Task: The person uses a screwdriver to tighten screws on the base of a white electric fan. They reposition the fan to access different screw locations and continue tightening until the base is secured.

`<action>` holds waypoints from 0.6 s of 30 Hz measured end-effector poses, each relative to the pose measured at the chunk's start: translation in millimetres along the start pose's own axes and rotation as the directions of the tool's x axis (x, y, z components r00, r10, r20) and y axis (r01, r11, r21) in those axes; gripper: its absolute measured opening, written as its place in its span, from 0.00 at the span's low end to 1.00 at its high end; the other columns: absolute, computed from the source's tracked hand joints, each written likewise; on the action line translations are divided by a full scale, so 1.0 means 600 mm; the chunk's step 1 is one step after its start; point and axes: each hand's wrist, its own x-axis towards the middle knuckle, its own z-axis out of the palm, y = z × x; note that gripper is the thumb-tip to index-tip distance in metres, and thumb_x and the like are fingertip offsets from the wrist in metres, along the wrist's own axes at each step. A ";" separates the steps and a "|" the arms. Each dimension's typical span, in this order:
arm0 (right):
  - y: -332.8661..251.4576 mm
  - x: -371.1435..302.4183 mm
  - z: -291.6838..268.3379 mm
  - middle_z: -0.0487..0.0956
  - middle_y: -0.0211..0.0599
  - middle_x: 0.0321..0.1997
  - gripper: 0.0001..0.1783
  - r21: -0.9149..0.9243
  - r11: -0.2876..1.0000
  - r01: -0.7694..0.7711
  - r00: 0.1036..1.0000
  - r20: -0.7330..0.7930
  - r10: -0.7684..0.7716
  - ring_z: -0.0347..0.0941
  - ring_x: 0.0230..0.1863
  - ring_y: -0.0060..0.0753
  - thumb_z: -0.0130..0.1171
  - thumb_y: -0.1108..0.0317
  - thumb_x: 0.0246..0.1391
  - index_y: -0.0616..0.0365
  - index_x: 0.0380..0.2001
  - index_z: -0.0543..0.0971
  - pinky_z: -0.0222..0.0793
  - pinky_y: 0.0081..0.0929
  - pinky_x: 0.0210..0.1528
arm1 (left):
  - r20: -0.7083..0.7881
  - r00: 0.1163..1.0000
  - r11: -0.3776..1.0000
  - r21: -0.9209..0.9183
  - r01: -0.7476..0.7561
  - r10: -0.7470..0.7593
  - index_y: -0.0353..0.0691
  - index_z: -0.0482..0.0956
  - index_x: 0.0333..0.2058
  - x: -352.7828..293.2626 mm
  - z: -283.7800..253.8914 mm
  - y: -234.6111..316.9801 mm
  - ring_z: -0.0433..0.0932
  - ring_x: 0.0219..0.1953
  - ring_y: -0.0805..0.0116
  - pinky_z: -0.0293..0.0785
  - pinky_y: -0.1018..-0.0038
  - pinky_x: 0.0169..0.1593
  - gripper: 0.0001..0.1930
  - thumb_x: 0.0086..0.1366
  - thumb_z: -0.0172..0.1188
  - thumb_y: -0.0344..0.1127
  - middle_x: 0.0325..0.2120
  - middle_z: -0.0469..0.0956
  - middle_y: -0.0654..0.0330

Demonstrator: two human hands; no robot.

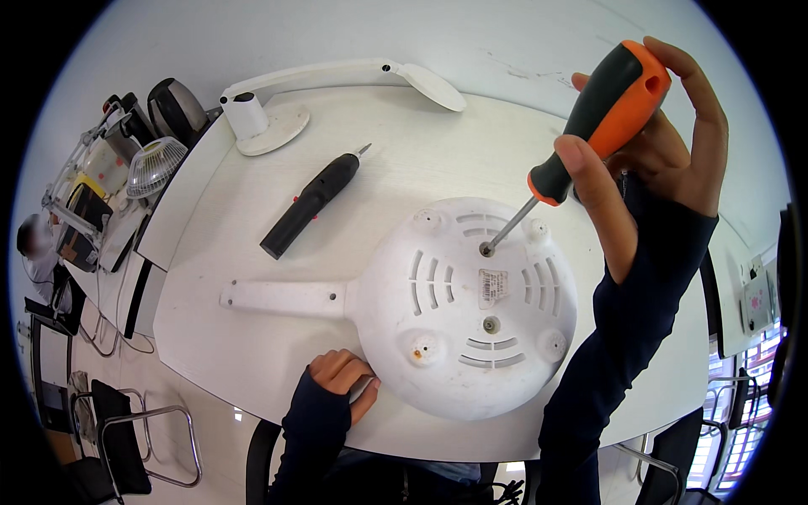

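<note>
A white round pan-like appliance (396,328) with a long handle (286,299) lies underside up on the table, showing vent slots, small round feet and a label. My right hand (673,160) grips an orange and dark green screwdriver (619,97) by its handle, held at a slant. The shaft's tip sits in the upper recessed hole (486,249) of the underside. A second recessed hole (491,325) lies nearer to me. My left hand (343,374) rests closed at the table's near edge, its fingers curled, beside the appliance's rim.
A black pen-shaped electric screwdriver (316,202) lies left of the appliance. Behind it stands a white desk lamp (278,130) with an outstretched arm. At far left, a side desk holds a wire-guarded fan (156,167) and a kettle (175,105). Black chairs (122,425) stand around.
</note>
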 end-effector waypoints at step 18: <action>-0.003 -0.005 0.009 0.79 0.51 0.37 0.43 0.063 0.997 -0.054 0.996 -0.062 0.058 0.79 0.33 0.42 0.66 0.61 0.45 0.58 0.59 0.53 0.78 0.39 0.39 | -0.005 1.000 1.000 -0.003 -0.020 0.020 0.40 0.73 0.24 0.003 0.004 -0.001 0.69 0.24 0.62 0.62 0.69 0.29 0.07 0.48 0.64 0.27 0.21 0.70 0.60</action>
